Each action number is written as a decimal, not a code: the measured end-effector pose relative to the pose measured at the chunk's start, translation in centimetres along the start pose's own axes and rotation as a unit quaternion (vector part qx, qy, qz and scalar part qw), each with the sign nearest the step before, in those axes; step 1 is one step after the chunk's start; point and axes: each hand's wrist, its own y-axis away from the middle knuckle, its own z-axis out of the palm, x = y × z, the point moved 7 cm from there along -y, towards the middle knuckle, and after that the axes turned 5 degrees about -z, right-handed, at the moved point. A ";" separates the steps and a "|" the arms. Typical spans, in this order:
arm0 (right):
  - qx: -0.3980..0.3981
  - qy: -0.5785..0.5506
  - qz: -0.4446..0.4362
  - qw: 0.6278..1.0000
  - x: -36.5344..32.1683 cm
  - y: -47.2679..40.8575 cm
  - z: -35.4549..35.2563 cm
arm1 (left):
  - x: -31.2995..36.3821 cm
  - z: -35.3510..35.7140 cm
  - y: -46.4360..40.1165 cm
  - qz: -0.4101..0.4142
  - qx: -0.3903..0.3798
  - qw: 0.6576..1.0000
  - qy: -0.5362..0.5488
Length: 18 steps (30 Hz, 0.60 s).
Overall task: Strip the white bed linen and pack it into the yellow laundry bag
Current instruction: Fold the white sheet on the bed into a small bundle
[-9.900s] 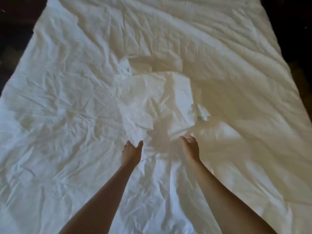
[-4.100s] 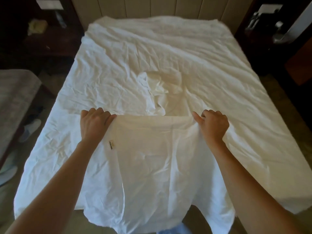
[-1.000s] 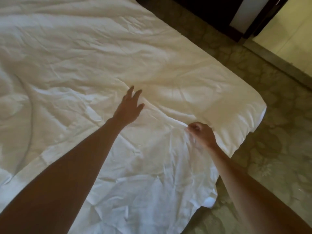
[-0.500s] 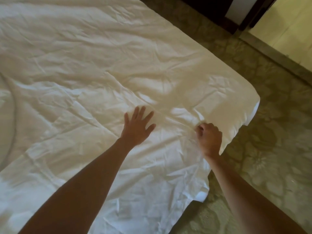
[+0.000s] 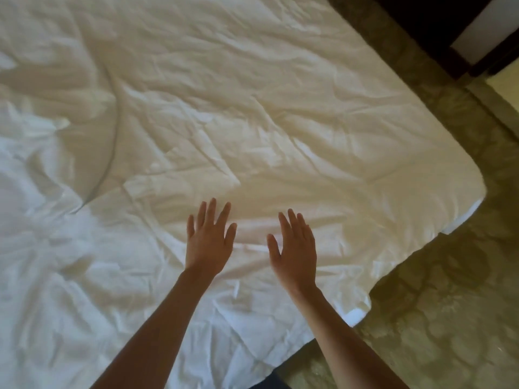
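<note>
At the far left, the white bed linen [image 5: 174, 113] lies rumpled across the bed, bunched into cooler, bluish folds along the left edge, with a long curved seam or crease running down from the top toward the near side. The sheet spreads wrinkled over most of the view and covers the mattress up to its right corner.

Near the middle, the left hand [image 5: 209, 241] reaches out over the linen with the palm down, its fingers straight and spread apart, holding nothing. Whether the palm rests on the cloth or hovers just above it cannot be told. The bare left forearm comes up from the lower edge of the view, dark in shadow.

Just beside it, the right hand [image 5: 295, 248] is likewise stretched flat, fingers straight and close together, thumb out to the side, gripping nothing. The two hands are near each other but apart, with a low ridge of cloth between them.

Further right, the linen wraps the rounded corner of the bed [image 5: 463, 209], and a loose flap hangs over the near edge. Beyond it lies a patterned olive carpet [image 5: 449, 318], and at the top right stands dark wooden furniture [image 5: 438, 21] with a pale panel.
</note>
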 end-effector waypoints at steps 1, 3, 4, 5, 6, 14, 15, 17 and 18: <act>-0.002 -0.010 -0.017 1.000 -1.6 0.2 0.2 | -1.9 -0.3 1.3 -0.019 0.009 1.000 0.019; -0.007 -0.021 -0.048 0.999 -4.5 1.0 0.9 | -5.8 -0.7 4.5 -0.060 0.026 0.996 0.056; -0.010 -0.021 -0.064 0.998 -6.0 1.5 1.3 | -7.9 -0.8 6.1 -0.082 0.032 0.994 0.070; -0.015 -0.019 -0.080 0.997 -7.5 2.1 1.8 | -9.9 -0.6 7.7 -0.104 0.031 0.991 0.083; -0.024 -0.018 -0.093 0.995 -9.1 2.8 2.4 | -11.9 -0.4 9.4 -0.128 0.029 0.987 0.096; -0.121 -0.009 -0.190 0.974 -22.1 10.9 10.9 | -28.1 2.4 23.0 -0.284 0.063 0.945 0.148; -0.127 -0.008 -0.203 0.971 -23.7 12.1 12.0 | -29.8 2.8 24.4 -0.300 0.066 0.939 0.155; -0.142 -0.006 -0.227 0.964 -27.2 14.1 14.2 | -33.2 3.4 27.3 -0.330 0.070 0.925 0.172; -0.147 -0.004 -0.235 0.961 -28.8 15.0 15.2 | -34.7 3.6 28.6 -0.342 0.072 0.919 0.180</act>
